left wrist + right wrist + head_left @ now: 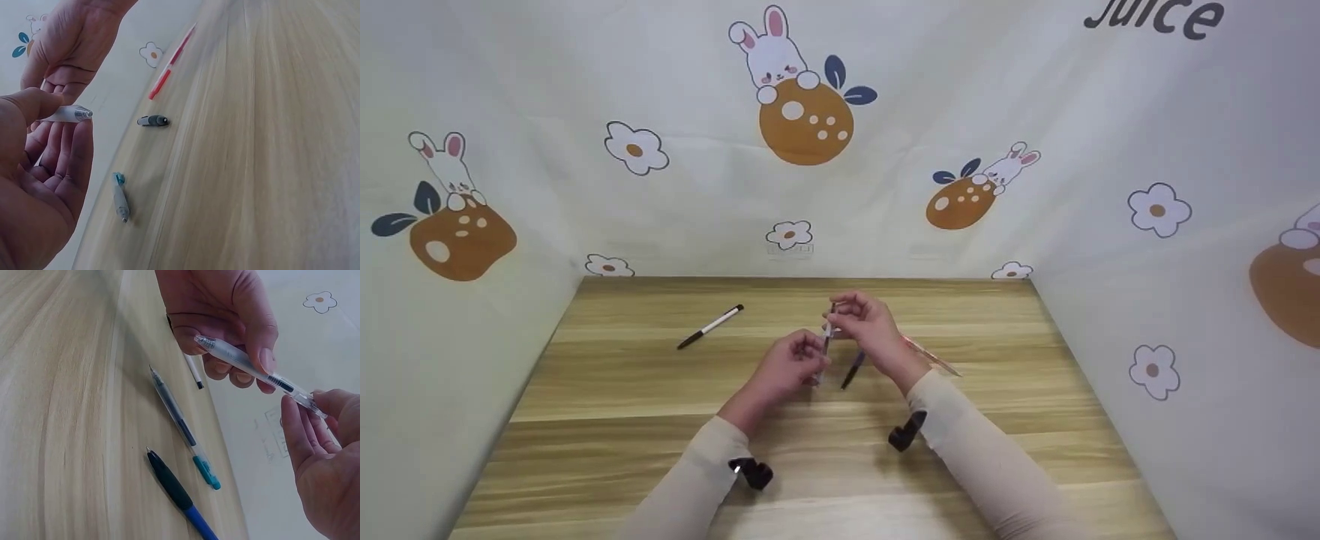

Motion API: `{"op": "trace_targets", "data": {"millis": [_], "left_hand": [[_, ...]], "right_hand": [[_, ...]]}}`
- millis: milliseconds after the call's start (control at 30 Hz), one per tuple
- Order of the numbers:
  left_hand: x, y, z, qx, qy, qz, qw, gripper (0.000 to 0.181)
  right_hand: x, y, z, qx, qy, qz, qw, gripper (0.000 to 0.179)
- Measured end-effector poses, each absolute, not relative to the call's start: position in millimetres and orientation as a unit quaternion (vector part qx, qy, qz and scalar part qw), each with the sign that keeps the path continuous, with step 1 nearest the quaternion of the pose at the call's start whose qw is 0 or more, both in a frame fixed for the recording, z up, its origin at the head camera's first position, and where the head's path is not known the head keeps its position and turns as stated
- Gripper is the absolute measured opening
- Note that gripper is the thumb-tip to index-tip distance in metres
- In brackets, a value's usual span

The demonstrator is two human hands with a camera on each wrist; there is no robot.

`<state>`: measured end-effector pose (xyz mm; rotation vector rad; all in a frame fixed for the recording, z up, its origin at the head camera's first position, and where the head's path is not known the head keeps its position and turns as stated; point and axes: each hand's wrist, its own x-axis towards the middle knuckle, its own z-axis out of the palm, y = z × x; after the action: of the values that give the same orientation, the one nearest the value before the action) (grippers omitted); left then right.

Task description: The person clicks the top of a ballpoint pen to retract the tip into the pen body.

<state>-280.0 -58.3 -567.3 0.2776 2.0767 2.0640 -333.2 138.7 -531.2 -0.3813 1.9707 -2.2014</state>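
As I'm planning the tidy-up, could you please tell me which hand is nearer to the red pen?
Right. In the head view, the right hand is just left of the red pen; the left hand is farther left.

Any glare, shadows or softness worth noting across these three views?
Head: whitish glare on the table at bottom centre; left wrist: the teal-ended pen looks slightly soft, fine details smeared; right wrist: a diffuse shadow band crosses the table at upper left, while the held pen reads fairly crisp.
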Motion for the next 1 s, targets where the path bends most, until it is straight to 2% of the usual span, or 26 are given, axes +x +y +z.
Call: {"op": "trace_targets", "data": {"millis": [433, 767, 1000], "left_hand": [[-288, -79, -566, 0.09, 0.746, 0.653, 0.093, 0.026], [-293, -98, -568, 0.094, 0.772, 0.625, 0.067, 0.018], [-294, -107, -567, 0.09, 0.767, 0.632, 0.061, 0.023]], "right_hand": [[-341, 119, -543, -0.095, 0.649, -0.752, 0.072, 0.028], [-350, 97, -553, -0.073, 0.618, -0.779, 0.072, 0.025], [-353, 85, -554, -0.063, 0.614, -0.783, 0.073, 0.025]]}}
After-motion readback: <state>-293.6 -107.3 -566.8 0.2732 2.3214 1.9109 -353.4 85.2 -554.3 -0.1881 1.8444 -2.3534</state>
